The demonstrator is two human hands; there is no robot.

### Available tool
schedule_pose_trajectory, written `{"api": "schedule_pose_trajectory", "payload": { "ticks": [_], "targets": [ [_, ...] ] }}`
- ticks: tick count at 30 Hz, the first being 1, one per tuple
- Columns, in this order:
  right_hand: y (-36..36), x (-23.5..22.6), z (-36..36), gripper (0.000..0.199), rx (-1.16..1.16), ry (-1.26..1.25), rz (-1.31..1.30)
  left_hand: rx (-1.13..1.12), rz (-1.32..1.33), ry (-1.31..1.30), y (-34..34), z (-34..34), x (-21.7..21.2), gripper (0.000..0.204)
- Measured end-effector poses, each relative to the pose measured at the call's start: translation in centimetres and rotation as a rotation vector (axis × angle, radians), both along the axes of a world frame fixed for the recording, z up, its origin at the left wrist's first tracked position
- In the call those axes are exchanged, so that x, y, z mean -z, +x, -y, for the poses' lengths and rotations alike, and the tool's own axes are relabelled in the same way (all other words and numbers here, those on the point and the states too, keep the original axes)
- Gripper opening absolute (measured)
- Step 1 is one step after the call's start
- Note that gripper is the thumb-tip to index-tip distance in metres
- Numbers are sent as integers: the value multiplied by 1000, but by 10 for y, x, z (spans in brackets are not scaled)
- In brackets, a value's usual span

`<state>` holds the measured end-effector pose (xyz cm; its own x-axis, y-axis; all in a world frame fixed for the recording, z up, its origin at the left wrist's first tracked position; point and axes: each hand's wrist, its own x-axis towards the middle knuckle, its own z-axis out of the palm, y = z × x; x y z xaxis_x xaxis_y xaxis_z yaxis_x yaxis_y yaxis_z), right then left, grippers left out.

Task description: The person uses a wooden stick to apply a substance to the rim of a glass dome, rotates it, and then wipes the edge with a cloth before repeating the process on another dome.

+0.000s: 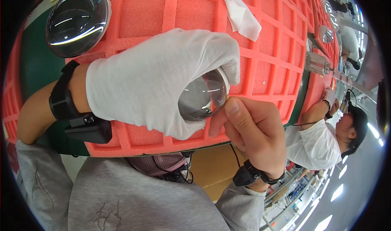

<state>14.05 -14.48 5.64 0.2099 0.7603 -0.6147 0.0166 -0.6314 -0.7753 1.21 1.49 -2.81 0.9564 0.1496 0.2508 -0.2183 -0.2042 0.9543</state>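
Note:
My left hand (150, 78), in a white knit glove, is wrapped round the rim of a clear, shiny dome-shaped lens cover (197, 100). The dome is tilted, its curved side showing reflections. My right hand (258, 127) is bare, thumb and forefinger pinched together at the dome's right edge. A tiny yellowish bit shows at those fingertips, too small to name. Beneath both hands lies a pink foam tray (170, 11) divided into square pockets. To the upper left of my gloved hand rests a larger dark glossy dome (77, 23).
A crumpled white wipe (243, 19) lies on the tray's far part. Green tabletop (40, 74) shows at the left. A clear bottle (317, 64) stands beyond the tray's right edge, near more clear domes (326, 34). At the right, a co-worker (317, 145) sits at the same bench.

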Motion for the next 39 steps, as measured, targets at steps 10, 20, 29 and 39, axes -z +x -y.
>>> {"api": "schedule_pose_trajectory", "payload": {
  "ticks": [10,20,29,39],
  "targets": [
    [1,4,-1,48,-19,39,-6,8,27,-43,-2,-2,1,44],
    [-2,0,2,43,38,-4,-131,30,40,-31,-3,-4,-2,46],
    [16,-8,-13,41,-89,-132,-155,14,-18,101,-3,-5,-4,47],
    [14,-14,-20,43,-69,-142,-83,14,-26,143,-3,-4,-7,49]
  ]
}}
